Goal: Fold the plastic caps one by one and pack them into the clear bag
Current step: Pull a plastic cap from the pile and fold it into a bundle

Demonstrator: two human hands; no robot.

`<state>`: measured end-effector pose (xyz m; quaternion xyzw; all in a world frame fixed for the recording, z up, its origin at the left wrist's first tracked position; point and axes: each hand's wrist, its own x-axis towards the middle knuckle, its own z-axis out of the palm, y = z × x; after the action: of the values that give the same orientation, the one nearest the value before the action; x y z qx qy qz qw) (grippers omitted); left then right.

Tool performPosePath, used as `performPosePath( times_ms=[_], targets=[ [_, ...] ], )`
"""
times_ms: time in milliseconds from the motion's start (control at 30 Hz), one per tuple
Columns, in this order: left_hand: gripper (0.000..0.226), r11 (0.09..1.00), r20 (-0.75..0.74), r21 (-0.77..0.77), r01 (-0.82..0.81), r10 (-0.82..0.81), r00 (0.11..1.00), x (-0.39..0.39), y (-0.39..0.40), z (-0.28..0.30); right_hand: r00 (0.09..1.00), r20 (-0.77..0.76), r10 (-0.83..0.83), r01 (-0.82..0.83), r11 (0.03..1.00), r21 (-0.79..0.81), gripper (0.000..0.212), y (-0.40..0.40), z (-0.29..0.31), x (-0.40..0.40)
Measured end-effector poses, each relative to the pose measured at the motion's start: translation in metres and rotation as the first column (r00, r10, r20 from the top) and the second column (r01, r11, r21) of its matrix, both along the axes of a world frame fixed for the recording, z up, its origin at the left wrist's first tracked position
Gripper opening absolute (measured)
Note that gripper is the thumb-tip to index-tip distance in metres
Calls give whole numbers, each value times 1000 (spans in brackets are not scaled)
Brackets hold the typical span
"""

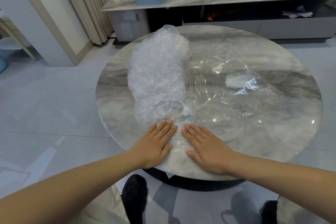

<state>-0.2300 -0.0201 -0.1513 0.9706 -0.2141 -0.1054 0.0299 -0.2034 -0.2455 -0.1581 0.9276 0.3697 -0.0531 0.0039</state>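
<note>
1. Left of centre on the round table (272, 132), we see the heap of plastic caps (158, 78) waiting, crumpled.
2. At lower centre, our left hand (154, 145) and right hand (207, 147) lie flat with straight fingers, pressing one cap (179, 148) at the near edge; we judge this the flattening step, so next we need a fold across it.
3. Right of centre lies the clear bag (236, 85), holding what looks like one folded cap (235, 81).
</note>
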Motion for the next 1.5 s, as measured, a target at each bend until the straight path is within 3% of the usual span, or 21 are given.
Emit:
performPosePath(
  times_ms=[167, 233, 300, 400, 533, 667, 733, 867, 933, 1000, 1100, 1167, 1233, 1367, 1433, 1500],
  targets=[
    [77, 1000, -101, 24, 8, -5, 995, 6, 2, 1, 999, -49, 1, 2, 998, 62, 74, 0, 0, 3],
    [79, 998, -102, -61, -7, 1, 995, 6, 2, 7, 1000, -8, 6, -6, 998, 58, 69, 4, 5, 3],
    [74, 976, 2, -205, -67, 69, 998, 4, 1, 17, 998, 52, 47, -50, 997, 59, 60, 11, 15, 1],
    [36, 943, 208, -278, -184, 247, 947, 5, -2, 31, 991, 61, 123, -129, 984, 121, 49, 15, 25, -5],
    [44, 869, 19, -132, -477, 483, 875, 5, -6, 36, 982, -99, 162, -149, 981, 122, 66, 14, 26, -4],
    [45, 831, -90, -147, -537, 529, 844, 7, -6, 36, 976, -142, 165, -154, 984, 87, 81, 18, 28, -1],
    [38, 786, -164, -179, -592, 570, 805, 10, -8, 39, 975, -165, 147, -129, 985, 114, 76, 21, 30, 2],
    [15, 727, -232, -240, -643, 600, 765, 19, -11, 49, 941, -333, 61, -2, 984, 176, 44, 25, 35, 7],
    [20, 705, -267, -297, -644, 586, 765, 21, -15, 56, 894, -448, 13, 109, 964, 244, 42, 26, 38, 10],
    [23, 686, -289, -378, -622, 551, 783, 21, -22, 62, 798, -602, -39, 291, 899, 327, 41, 27, 44, 13],
    [16, 606, -378, -502, -617, 488, 787, 18, -36, 69, 597, -798, -81, 618, 680, 394, 28, 26, 52, 18],
    [11, 524, -480, -537, -661, 454, 750, 17, -45, 71, 499, -864, -61, 758, 514, 401, 19, 24, 50, 21],
    [18, 431, -608, -534, -728, 403, 684, 18, -54, 72, 462, -885, -58, 817, 417, 399, 21, 20, 51, 21],
    [24, 200, -811, -483, -853, 266, 521, 21, -64, 70, 596, -786, -165, 728, 524, 442, 27, 15, 56, 16],
    [29, 223, -810, -472, -853, 273, 519, 22, -65, 64, 687, -694, -217, 652, 605, 457, 36, 12, 56, 13],
    [32, 343, -754, -494, -799, 289, 590, 21, -65, 61, 752, -610, -250, 591, 666, 456, 48, 7, 51, 11]
  ],
)
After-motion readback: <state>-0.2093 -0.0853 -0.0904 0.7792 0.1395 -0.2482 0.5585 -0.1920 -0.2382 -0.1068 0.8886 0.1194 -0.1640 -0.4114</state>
